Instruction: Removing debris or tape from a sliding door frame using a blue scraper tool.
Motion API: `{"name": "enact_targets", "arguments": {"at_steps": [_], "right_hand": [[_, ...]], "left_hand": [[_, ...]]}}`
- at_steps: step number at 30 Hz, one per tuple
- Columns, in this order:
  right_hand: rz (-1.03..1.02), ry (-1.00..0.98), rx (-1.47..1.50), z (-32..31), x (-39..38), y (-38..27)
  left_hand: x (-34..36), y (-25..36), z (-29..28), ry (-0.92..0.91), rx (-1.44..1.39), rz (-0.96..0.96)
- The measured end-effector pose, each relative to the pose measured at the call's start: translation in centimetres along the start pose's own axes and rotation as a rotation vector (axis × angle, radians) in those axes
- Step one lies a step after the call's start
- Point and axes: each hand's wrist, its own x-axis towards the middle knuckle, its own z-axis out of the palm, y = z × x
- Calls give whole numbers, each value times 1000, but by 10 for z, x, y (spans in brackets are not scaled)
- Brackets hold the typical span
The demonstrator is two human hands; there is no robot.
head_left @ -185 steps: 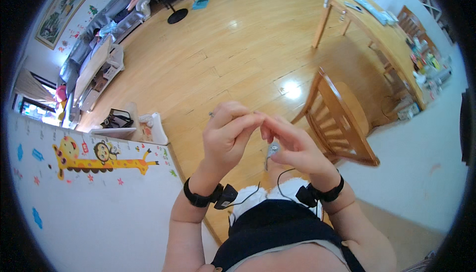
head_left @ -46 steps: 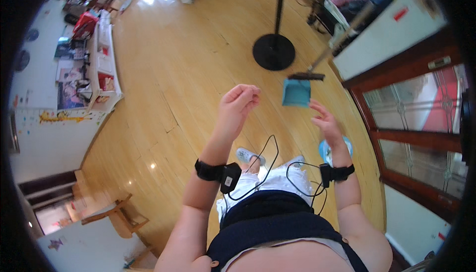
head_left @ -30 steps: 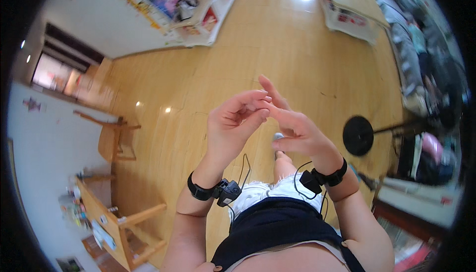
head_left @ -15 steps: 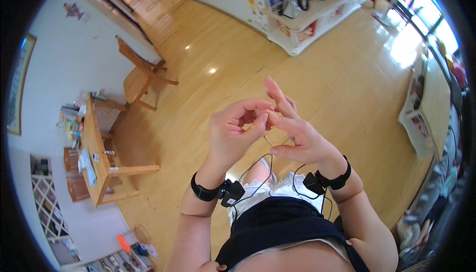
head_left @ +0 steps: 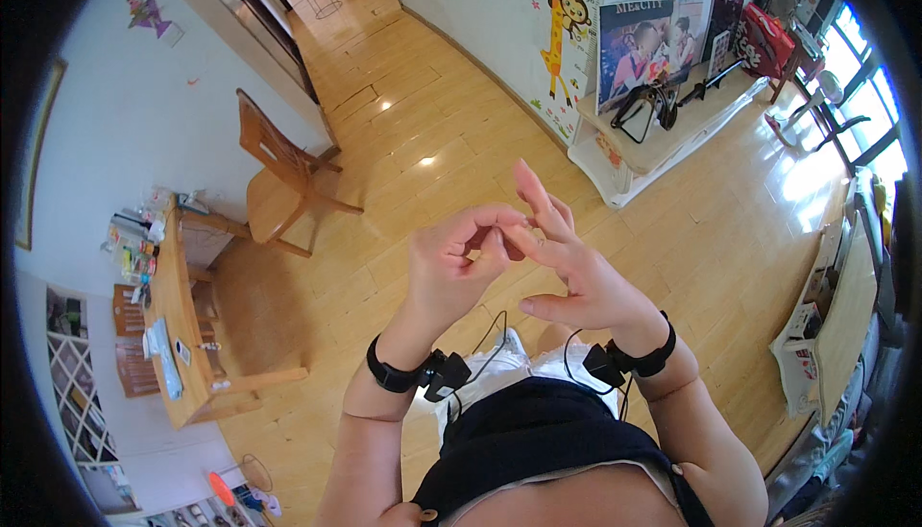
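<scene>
On my left stand the wooden table (head_left: 175,277) and the chair (head_left: 272,203), both well apart from my hands, then comes my left hand (head_left: 444,268), fingers curled and thumb bent in at my right index finger (head_left: 533,245), though the overlap hides whether I grip it or merely touch it. My right hand (head_left: 586,282) is loosely spread beside it, thumb apart, grasping nothing I can see; I judge the bringing together done and the letting go not yet done, with the low cabinet (head_left: 706,109) out of reach beyond.
</scene>
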Motion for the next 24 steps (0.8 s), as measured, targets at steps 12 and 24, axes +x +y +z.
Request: {"name": "enact_targets", "arguments": {"at_steps": [12,24], "right_hand": [[-68,-142,99,-147,251,218],[-166,-155,-163,-193,540,406]], "left_hand": [[299,-124,-87,45,73,31],[547,-238,-227,498,-62,-110]]}}
